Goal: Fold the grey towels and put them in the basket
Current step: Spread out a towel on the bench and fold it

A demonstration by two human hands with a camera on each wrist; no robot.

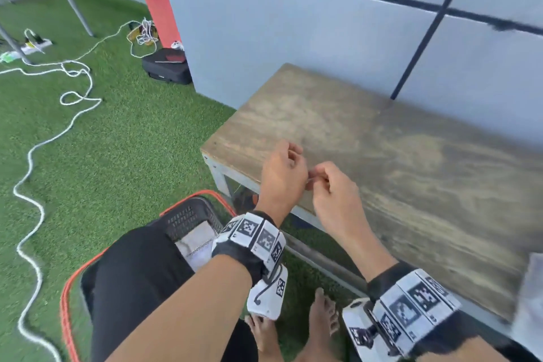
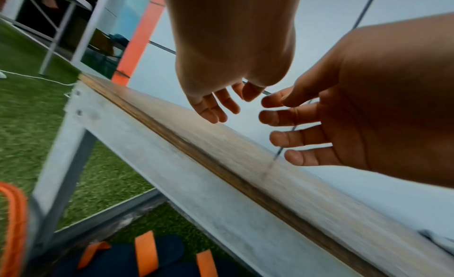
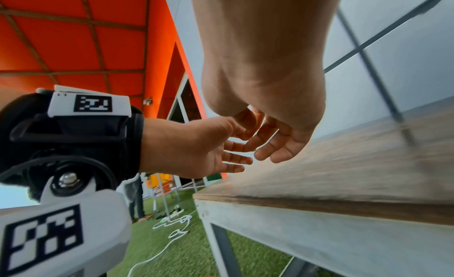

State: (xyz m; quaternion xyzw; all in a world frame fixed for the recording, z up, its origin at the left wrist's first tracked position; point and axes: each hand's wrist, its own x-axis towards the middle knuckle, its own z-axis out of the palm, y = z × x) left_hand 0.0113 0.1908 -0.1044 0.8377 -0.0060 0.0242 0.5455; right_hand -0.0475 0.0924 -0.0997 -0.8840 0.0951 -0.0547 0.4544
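Both hands hover just above the front-left corner of the wooden table [image 1: 382, 138], close together and empty. My left hand [image 1: 289, 157] has relaxed fingers [image 2: 221, 108] pointing down at the tabletop. My right hand [image 1: 321, 176] is beside it, its fingers [image 2: 290, 126] spread loosely towards the left hand. The dark basket [image 1: 188, 214] with an orange rim stands on the grass at my lower left, partly hidden behind my leg. A pale folded towel [image 1: 198, 244] lies inside it. A grey towel [image 1: 530, 303] shows blurred at the table's right edge.
A grey panelled wall [image 1: 323, 38] runs right behind the table. White rope [image 1: 32, 156] snakes over the grass on the left, near a black bag [image 1: 167, 66]. Orange-strapped sandals [image 2: 147, 258] lie under the table. My bare feet [image 1: 320, 317] stand by its front rail.
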